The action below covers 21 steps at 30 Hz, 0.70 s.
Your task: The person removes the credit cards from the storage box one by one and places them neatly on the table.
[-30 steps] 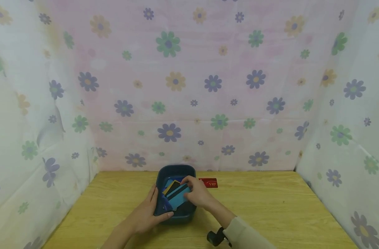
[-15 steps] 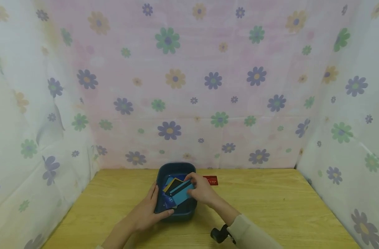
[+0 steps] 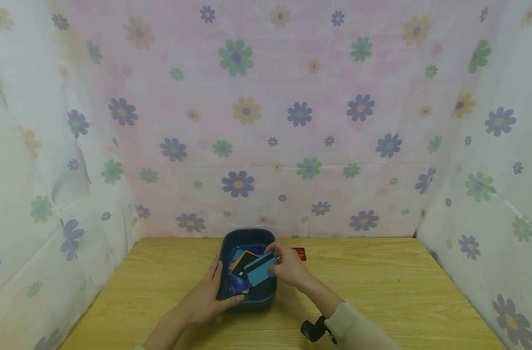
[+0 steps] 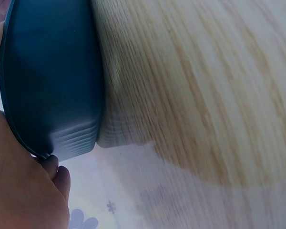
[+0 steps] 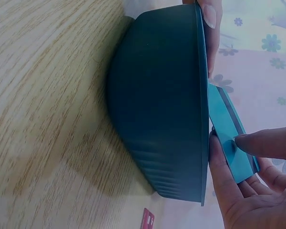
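With left grip (image 3: 206, 297) I am holding the bin (image 3: 260, 302); over it, right grip (image 3: 290, 267) is pinching the striped card (image 3: 262, 274).

A pale yellow table (image 3: 379, 296) with streaky wood grain fills the lower part of the head view, a small dark speck (image 3: 399, 280) on its right half. A pinkish back cloth (image 3: 266, 87) rises behind its far edge, printed with green, orange and purple flowers of mixed sizes and crossed by a faint horizontal crease. A whiter left cloth (image 3: 12, 160) hangs with loose folds, with a yellowish patch (image 3: 73, 46) high near its corner. A right cloth (image 3: 515, 218) carries the same flowers and a slanting crease.
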Available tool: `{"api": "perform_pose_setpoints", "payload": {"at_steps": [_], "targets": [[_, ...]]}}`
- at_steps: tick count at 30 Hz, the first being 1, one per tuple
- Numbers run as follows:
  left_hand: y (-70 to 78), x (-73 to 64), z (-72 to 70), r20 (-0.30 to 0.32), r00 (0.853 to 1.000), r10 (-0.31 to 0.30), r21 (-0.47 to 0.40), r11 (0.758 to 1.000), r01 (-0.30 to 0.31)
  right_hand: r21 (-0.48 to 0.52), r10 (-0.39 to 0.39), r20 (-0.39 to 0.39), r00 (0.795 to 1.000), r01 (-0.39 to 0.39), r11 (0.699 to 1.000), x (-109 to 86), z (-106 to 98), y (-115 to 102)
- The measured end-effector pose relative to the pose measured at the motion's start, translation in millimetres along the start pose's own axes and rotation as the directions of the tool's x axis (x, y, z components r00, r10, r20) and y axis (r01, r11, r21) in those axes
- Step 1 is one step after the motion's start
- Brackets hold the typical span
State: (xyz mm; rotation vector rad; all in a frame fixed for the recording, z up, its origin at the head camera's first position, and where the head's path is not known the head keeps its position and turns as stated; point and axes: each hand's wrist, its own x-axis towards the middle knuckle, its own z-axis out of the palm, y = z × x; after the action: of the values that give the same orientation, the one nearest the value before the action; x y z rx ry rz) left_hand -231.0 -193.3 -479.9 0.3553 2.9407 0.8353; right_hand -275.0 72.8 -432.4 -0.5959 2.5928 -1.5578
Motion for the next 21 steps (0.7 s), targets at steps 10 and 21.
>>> {"api": "perform_pose_setpoints", "payload": {"at_steps": [10,21], "targets": [[0.1,0.1,-0.2,0.001,1.000,0.007,-0.007,1.000,-0.007,0.000,-0.022,-0.021,1.000,0.022,1.000,-1.3,-6.9,6.5],[0.4,-0.9,-0.8,0.000,1.000,0.011,-0.019,1.000,-0.011,0.021,-0.038,-0.028,0.999,0.038,0.999,-2.1,-14.0,11.8]]}}
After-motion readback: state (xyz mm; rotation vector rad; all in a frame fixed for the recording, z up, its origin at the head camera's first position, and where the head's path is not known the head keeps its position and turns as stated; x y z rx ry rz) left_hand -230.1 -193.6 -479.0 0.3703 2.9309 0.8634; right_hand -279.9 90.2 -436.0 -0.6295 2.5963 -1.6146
